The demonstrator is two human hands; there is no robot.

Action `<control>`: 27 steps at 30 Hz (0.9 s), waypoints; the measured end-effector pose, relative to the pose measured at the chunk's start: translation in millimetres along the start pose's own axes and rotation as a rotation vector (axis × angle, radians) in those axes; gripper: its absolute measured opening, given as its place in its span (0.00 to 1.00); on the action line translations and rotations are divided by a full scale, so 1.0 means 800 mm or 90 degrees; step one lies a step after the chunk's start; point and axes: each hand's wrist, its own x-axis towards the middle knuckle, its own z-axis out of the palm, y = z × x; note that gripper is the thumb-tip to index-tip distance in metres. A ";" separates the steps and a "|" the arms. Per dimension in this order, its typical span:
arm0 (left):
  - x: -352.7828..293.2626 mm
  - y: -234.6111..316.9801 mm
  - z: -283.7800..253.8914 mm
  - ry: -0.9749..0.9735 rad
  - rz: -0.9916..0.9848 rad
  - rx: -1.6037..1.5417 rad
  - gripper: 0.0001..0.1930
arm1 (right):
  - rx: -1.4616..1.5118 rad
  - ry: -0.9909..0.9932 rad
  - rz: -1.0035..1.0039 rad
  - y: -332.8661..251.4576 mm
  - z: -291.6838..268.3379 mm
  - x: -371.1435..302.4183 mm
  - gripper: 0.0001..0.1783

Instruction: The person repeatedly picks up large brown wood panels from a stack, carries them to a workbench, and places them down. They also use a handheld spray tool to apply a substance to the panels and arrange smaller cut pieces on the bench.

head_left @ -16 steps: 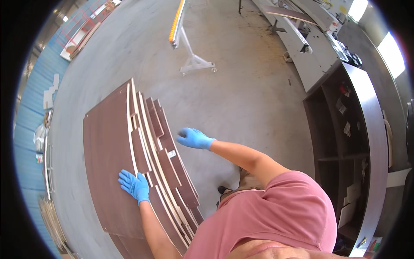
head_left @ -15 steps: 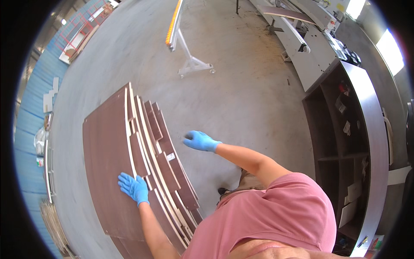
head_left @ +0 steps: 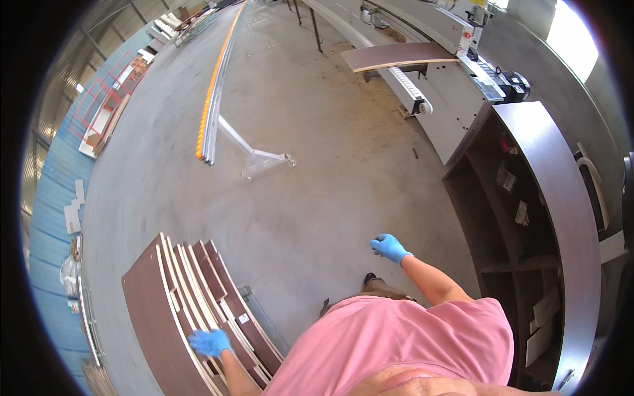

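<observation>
A stack of dark brown panels [head_left: 150,309] with pale cut edges stands at the lower left. My left hand [head_left: 210,343], in a blue glove, is over the panels' top edges, its fingers stretched out and slightly blurred. It appears to rest on them without wrapping round any panel. My right hand [head_left: 389,248], also gloved in blue, hangs in the air over the floor, away from the stack. Its fingers are curled in, and nothing shows in them.
A dark shelf cabinet [head_left: 545,158] stands close on my right. Beyond it, a machine [head_left: 439,105] carries a brown board [head_left: 403,57]. Ahead is a long roller rail [head_left: 214,112] with orange wheels on a white wheeled leg [head_left: 261,158]. A blue wall covering [head_left: 49,218] runs along the left.
My view has lifted and shifted, so the stack sits lower and more of the machine and rail shows. My left hand has moved from the front panel's face to the stacked edges.
</observation>
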 end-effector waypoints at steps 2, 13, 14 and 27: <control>-0.066 0.140 -0.074 -0.011 0.195 -0.146 0.40 | 0.087 0.073 0.043 0.020 -0.056 0.016 0.22; -0.208 0.803 -0.322 0.017 0.911 -0.644 0.41 | 0.385 0.220 0.052 -0.021 -0.178 0.059 0.20; -0.217 0.854 -0.363 0.055 0.946 -0.657 0.41 | 0.400 0.228 0.052 -0.027 -0.184 0.066 0.19; -0.348 1.286 -0.607 0.074 1.180 -0.396 0.49 | 0.521 0.373 -0.055 -0.202 -0.337 0.224 0.24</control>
